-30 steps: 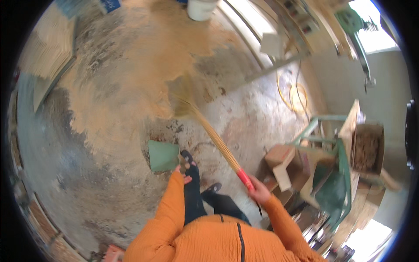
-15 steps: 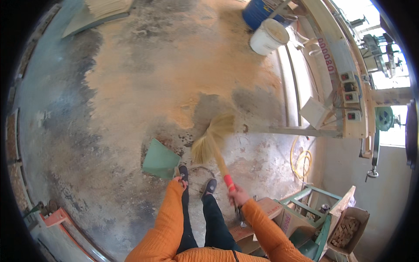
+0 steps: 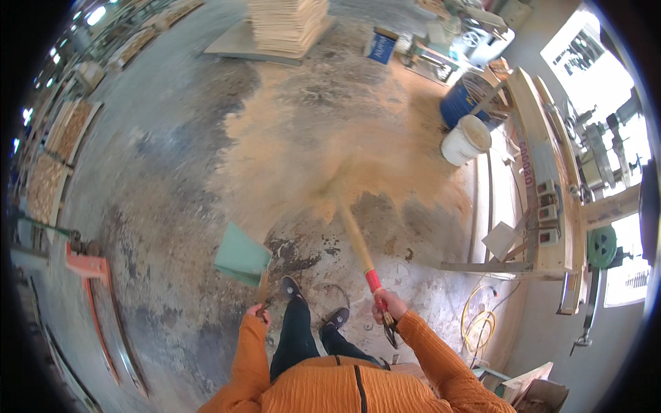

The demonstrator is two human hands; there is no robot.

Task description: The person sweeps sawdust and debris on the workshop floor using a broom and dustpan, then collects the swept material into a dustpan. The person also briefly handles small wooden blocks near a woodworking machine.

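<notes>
My right hand (image 3: pixel 389 306) grips the red end of a straw broom (image 3: pixel 358 241). Its bristles, blurred by motion, reach forward into a wide spread of sawdust (image 3: pixel 330 138) on the concrete floor. My left hand (image 3: pixel 257 313) holds the long handle of a green dustpan (image 3: pixel 241 253), which rests on the floor to the left of my feet (image 3: pixel 313 306). Both sleeves are orange.
A white bucket (image 3: pixel 467 140) and a blue barrel (image 3: pixel 463 98) stand at the right beside a long wooden workbench (image 3: pixel 544 172). A stack of boards (image 3: pixel 286 24) sits far ahead. A coiled yellow hose (image 3: pixel 482 323) lies at the lower right. An orange frame (image 3: pixel 86 265) is at the left.
The view has swung up toward the far floor. The broom has swept forward into the sawdust pile, and the dustpan stays at my left.
</notes>
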